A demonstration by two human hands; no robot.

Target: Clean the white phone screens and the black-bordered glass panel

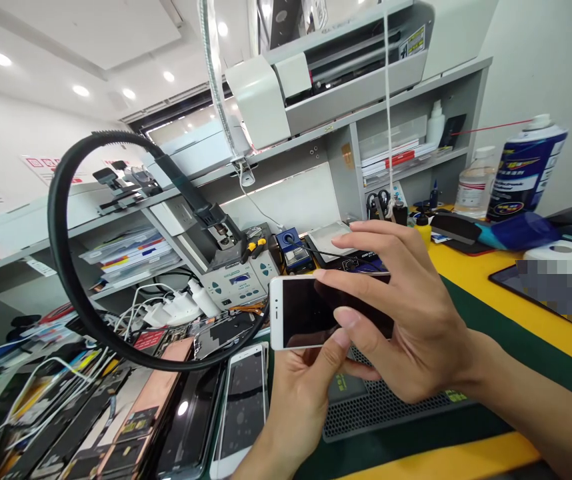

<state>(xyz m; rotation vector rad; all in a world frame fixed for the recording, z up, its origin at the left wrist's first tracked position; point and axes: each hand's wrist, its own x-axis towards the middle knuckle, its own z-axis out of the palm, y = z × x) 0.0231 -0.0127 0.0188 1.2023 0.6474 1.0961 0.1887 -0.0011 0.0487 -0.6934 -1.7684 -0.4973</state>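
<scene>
A white-framed smartphone (299,313) with a dark screen is held sideways in front of me, above a green mat. My left hand (301,393) grips it from below, with the thumb at the screen's lower edge. Over the phone's right half, my right hand (406,320) has its fingers stretched apart. Its index fingertip is at the upper edge and its thumb lies in front of the screen by my left thumb. That right end of the phone is mostly hidden. Under the hands lies a dark perforated plate (366,417).
Another white phone (240,407) lies left of my hands, beside several phone parts and cables. A black hose (56,220) loops from a soldering or hot-air station (239,283). On the right stand a blue spray can (526,167) and a clear bottle (473,187). Shelves run behind.
</scene>
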